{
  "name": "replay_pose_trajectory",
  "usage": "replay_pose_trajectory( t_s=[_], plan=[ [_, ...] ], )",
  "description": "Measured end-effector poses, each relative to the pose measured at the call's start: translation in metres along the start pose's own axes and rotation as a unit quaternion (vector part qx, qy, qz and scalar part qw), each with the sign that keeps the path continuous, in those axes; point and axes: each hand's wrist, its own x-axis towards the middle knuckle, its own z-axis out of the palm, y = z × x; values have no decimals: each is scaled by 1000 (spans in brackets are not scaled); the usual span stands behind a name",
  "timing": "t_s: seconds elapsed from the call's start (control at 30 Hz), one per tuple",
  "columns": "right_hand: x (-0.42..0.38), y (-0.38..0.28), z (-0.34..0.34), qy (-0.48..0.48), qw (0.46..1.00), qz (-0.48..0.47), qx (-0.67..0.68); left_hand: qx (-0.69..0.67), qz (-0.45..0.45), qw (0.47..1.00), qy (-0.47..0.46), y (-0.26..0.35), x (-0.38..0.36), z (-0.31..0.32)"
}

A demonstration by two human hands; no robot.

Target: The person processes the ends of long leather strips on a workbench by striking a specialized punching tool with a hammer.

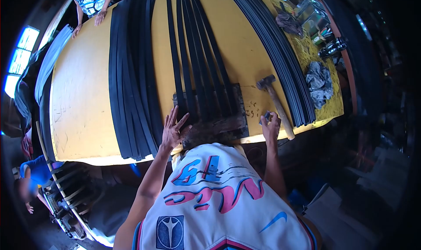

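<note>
My left hand (173,129) lies with fingers spread at the left edge of a dark, worn board (219,129). Near the front edge of the yellow table (83,118), my right hand (271,126) pinches a small dark piece (265,116), too small to name. Several narrow black strips (196,70) run from the far side of the table, their near ends lying on the board. Just right of the board is a hammer (280,108) with a wooden handle, its head pointing away from me; my right hand is beside the handle, not around it.
A wide bundle of black strips (131,74) lies to the left, and another stack (280,57) to the right. Crumpled grey plastic (319,84) and a dark cloth (289,22) sit at the right edge. A person (91,2) rests hands on the far left edge; another person (37,173) is lower left.
</note>
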Motion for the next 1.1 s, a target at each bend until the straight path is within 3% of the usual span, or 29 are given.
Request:
replay_pose_trajectory(
  t_s=[0.3,0.4,0.47,0.53,0.6,0.7,0.73,0.77,0.8,0.83,0.9,0.93,1.03,1.07,1.1],
  plan=[
    [12,0,10,-9,999,25,31,23,-3,1000,4,2,0,3],
    [14,-8,7,-13,994,92,51,15,-7,1000,2,2,-1,2],
    [23,1,12,-21,995,89,30,6,-10,1000,1,8,-1,-1],
    [27,7,11,-27,996,87,8,-6,-31,998,52,18,0,-4],
    [28,8,7,-118,972,135,150,-50,-20,994,98,32,4,-6],
    [11,-47,-28,-181,945,88,259,-124,-16,977,170,70,21,-11],
    [6,-60,-29,-197,937,31,286,-260,-88,960,61,82,29,-14],
    [2,-73,-30,-211,926,-27,313,-385,-157,908,-51,95,37,-16],
    [-3,-95,-39,-206,930,-85,294,-495,-139,856,-51,117,45,-15],
    [-9,-118,-49,-200,930,-141,275,-492,-138,858,-51,130,52,-13],
    [-18,-143,-55,-284,891,-84,345,-624,-161,741,-188,149,65,-9],
    [-19,-151,-61,-291,900,-115,304,-659,-164,709,-190,148,66,8],
    [-18,-148,-59,-260,909,-200,256,-676,-176,699,-151,155,65,21],
    [-10,-143,-69,-332,879,-176,294,-641,-190,733,-125,152,63,27],
    [-1,-130,-69,-333,878,-176,295,-640,-191,734,-125,149,58,31]
  ],
)
